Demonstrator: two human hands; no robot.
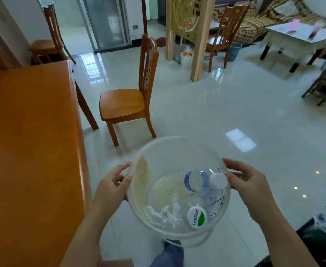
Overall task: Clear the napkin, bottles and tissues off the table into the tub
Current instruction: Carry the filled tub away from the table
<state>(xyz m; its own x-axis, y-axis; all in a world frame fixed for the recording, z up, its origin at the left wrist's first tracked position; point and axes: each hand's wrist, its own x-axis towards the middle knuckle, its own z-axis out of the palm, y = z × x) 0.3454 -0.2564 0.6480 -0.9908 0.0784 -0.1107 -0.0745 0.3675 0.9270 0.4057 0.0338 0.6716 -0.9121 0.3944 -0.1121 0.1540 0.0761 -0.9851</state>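
Tub (177,151) gripped at its rim by both my hands, left (112,186) and right (248,185), already holds bottles (196,183) and tissues (164,212); visible surface (29,132) looks bare.

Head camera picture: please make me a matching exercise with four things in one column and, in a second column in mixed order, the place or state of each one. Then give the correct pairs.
Things
1. tub
2. crumpled tissues
3. wooden chair
4. cap with green patch

Places or states
A. stands on the tiled floor beside the wooden table
B. white, lying at the near bottom of the tub
C. clear, held at its rim between the left hand and the right hand
D. round, on a bottle inside the tub, right of the tissues

Pairs: 1-C, 2-B, 3-A, 4-D
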